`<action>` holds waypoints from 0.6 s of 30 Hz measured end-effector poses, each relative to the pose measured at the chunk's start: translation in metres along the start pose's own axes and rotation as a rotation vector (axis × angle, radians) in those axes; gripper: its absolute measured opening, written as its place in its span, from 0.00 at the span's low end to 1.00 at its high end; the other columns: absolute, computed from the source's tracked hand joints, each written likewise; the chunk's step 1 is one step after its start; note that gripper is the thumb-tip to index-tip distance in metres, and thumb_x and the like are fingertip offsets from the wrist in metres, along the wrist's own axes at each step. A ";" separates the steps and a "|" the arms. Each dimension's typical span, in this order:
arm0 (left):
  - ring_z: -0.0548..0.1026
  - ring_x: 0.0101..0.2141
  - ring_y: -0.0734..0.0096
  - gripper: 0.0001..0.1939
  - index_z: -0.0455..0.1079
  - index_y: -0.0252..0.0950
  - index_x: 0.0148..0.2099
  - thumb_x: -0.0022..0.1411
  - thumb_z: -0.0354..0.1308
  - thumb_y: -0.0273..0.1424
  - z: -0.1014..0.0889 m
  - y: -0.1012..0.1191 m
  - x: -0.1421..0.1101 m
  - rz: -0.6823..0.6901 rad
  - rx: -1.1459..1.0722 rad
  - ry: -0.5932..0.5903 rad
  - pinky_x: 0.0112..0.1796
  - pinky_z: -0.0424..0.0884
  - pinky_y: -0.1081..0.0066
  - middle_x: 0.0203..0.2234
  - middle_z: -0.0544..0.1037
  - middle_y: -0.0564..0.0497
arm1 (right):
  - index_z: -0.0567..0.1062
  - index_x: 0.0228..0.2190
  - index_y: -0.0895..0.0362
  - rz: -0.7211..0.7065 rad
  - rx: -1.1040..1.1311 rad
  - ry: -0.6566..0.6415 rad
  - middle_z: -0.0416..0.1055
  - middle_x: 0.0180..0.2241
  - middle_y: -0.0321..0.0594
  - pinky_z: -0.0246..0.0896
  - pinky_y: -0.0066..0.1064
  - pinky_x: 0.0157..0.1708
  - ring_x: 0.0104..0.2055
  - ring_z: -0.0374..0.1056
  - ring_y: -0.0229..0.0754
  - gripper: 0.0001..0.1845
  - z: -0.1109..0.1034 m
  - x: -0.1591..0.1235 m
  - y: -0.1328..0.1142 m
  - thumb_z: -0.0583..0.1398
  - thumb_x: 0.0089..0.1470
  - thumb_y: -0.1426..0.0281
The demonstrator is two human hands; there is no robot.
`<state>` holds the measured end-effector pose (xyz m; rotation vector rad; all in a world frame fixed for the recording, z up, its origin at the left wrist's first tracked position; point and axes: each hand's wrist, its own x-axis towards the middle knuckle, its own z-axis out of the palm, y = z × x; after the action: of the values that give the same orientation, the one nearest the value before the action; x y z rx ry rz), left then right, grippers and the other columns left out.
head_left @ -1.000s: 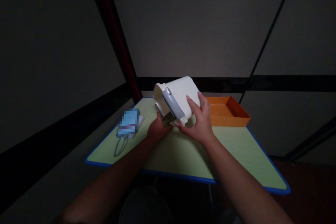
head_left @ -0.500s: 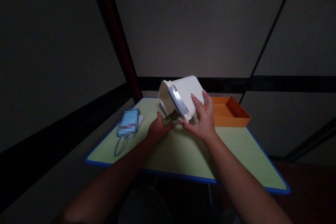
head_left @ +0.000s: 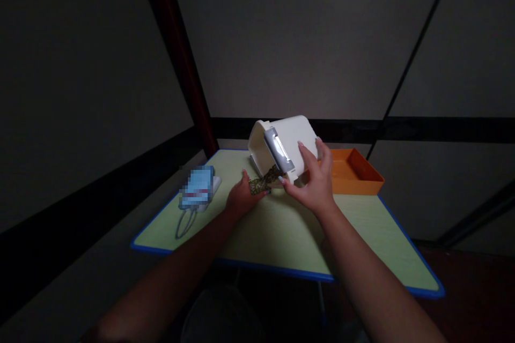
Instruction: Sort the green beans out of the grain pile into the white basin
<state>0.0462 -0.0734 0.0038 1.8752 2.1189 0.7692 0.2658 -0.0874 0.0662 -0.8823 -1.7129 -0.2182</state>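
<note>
A white plastic container (head_left: 295,136) with grey clip latches (head_left: 278,148) is tilted on its side above the table, its open mouth facing left and down. My right hand (head_left: 316,185) grips it from the right, thumb near the rim and fingers spread on the wall. My left hand (head_left: 241,195) is cupped beneath the mouth, thumb up, holding grainy greenish-brown loose material (head_left: 258,186). More of this material lies along the container's lower lip, reaching to the left hand. Its exact kind is too small to make out. Most of the container's inside is hidden.
An orange tray (head_left: 354,186) stands at the table's back right. At the left lies a blurred blue device (head_left: 197,187) with a looped cable (head_left: 185,225), beside a pale object. The light green table (head_left: 281,246) has a blue edge. Dark wall panels stand behind.
My right hand has drawn the container to the right, so its mouth has moved away from my left hand. More of the grainy material shows between them. My left hand has barely moved.
</note>
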 end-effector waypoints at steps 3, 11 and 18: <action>0.65 0.59 0.51 0.56 0.35 0.32 0.69 0.50 0.61 0.52 0.000 -0.001 0.000 0.004 -0.002 -0.001 0.52 0.64 0.60 0.60 0.64 0.32 | 0.58 0.60 0.46 0.009 0.009 0.005 0.40 0.63 0.46 0.52 0.61 0.57 0.64 0.46 0.64 0.46 0.000 0.000 0.001 0.66 0.40 0.55; 0.66 0.58 0.50 0.57 0.38 0.34 0.68 0.47 0.63 0.53 0.001 -0.002 0.001 0.026 -0.015 0.000 0.52 0.64 0.58 0.60 0.64 0.33 | 0.57 0.61 0.45 -0.005 -0.012 -0.018 0.40 0.63 0.47 0.52 0.62 0.56 0.64 0.46 0.65 0.47 0.000 -0.001 0.001 0.66 0.41 0.54; 0.69 0.56 0.51 0.58 0.38 0.37 0.69 0.45 0.66 0.51 -0.007 0.010 -0.004 -0.003 -0.058 -0.027 0.48 0.67 0.61 0.58 0.68 0.38 | 0.57 0.61 0.48 -0.028 0.054 -0.042 0.40 0.64 0.48 0.52 0.60 0.58 0.65 0.44 0.63 0.46 0.001 -0.002 0.000 0.65 0.42 0.54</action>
<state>0.0520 -0.0782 0.0136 1.8420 2.0607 0.7918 0.2654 -0.0880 0.0639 -0.8284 -1.7631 -0.1720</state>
